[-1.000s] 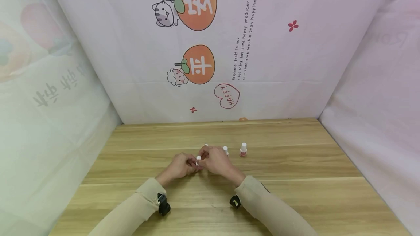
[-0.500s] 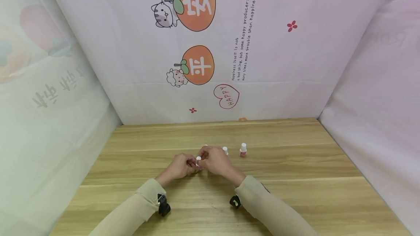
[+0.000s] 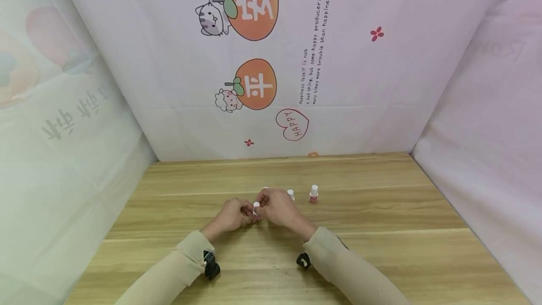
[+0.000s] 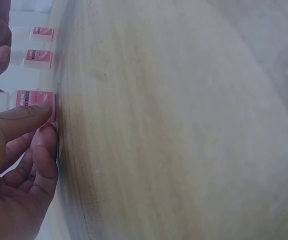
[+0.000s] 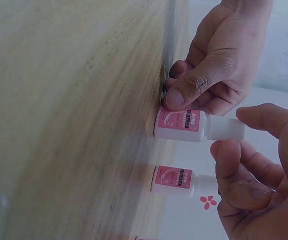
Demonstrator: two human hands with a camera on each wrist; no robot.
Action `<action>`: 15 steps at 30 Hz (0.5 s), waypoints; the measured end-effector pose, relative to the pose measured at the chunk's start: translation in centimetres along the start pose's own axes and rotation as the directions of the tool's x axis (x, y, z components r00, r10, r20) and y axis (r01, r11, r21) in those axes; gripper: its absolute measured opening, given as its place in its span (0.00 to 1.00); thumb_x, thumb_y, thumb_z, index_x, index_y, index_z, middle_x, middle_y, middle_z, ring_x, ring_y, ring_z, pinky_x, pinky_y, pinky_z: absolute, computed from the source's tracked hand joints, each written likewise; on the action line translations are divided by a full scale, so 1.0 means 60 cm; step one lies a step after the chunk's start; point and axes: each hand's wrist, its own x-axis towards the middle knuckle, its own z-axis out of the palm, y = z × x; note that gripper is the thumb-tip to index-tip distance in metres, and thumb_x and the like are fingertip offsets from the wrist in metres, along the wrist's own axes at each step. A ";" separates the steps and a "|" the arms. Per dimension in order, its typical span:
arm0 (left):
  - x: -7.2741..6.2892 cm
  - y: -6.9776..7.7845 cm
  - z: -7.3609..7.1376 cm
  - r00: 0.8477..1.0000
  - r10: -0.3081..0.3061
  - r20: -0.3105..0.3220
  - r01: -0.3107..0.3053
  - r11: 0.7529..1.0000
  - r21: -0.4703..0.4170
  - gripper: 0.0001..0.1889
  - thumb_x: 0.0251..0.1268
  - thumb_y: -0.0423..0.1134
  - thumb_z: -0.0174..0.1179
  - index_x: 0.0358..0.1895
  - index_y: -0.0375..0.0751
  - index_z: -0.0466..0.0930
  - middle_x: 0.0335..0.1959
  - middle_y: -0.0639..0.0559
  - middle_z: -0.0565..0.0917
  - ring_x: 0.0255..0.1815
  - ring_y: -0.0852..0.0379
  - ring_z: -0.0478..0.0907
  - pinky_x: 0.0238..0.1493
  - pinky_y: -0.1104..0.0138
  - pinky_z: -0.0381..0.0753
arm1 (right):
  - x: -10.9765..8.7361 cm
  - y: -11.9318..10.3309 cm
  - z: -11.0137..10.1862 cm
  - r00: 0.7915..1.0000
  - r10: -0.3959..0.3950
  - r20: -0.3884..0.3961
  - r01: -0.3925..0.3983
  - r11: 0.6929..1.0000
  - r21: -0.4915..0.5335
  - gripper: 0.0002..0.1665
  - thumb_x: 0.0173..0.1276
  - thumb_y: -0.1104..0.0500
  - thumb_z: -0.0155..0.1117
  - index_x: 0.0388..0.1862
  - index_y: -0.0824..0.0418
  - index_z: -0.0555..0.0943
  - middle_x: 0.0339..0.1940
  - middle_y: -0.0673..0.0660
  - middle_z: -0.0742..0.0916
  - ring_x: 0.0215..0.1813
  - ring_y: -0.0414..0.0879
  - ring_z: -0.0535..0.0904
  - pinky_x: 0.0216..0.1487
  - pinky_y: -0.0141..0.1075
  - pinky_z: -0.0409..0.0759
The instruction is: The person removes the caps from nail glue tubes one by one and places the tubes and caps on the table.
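A small white nail glue bottle (image 5: pixel 196 131) with a pink label stands upright on the table between my hands. My left hand (image 3: pixel 232 214) grips its lower body, the thumb lying over the label in both wrist views. At the top, my right hand (image 3: pixel 277 207) pinches the white cap (image 5: pixel 226 128) between thumb and fingers. The cap sits on the bottle, and whether it is turning cannot be told. Similar bottles stand behind: one at the right (image 3: pixel 314 194), another (image 3: pixel 290 194) partly covered by my right hand, and a third showing only its cap top (image 3: pixel 266 187).
The wood-grain table (image 3: pixel 364 239) runs back to a printed white cloth wall (image 3: pixel 347 121). Cloth sides stand at the left (image 3: pixel 84 164) and right (image 3: pixel 478 140). A small black camera (image 3: pixel 211 265) hangs at the left wrist, another (image 3: pixel 303 260) at the right.
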 end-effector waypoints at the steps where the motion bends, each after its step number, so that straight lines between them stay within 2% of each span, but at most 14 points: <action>1: 0.000 0.000 0.000 1.000 -0.001 0.000 0.001 1.000 -0.002 0.03 0.56 0.30 0.70 0.33 0.40 0.87 0.27 0.52 0.88 0.28 0.66 0.79 0.31 0.74 0.77 | 0.000 0.000 0.000 1.000 -0.004 0.001 0.004 1.000 -0.004 0.06 0.61 0.54 0.73 0.34 0.52 0.84 0.30 0.45 0.87 0.34 0.35 0.80 0.36 0.28 0.76; 10: -0.001 -0.002 0.001 1.000 0.001 -0.013 -0.001 1.000 -0.010 0.03 0.56 0.28 0.68 0.33 0.40 0.87 0.28 0.51 0.88 0.28 0.66 0.79 0.31 0.74 0.78 | -0.001 0.000 0.001 1.000 -0.017 -0.007 0.017 1.000 0.002 0.05 0.62 0.55 0.71 0.36 0.51 0.85 0.33 0.47 0.89 0.36 0.37 0.81 0.37 0.29 0.77; 15: 0.000 -0.004 0.002 1.000 -0.008 -0.009 0.007 1.000 -0.015 0.03 0.56 0.30 0.69 0.33 0.39 0.87 0.27 0.51 0.88 0.28 0.66 0.79 0.31 0.74 0.78 | 0.000 0.000 0.002 1.000 0.003 -0.012 -0.003 1.000 0.004 0.05 0.62 0.54 0.72 0.34 0.50 0.84 0.33 0.48 0.88 0.34 0.36 0.80 0.36 0.28 0.77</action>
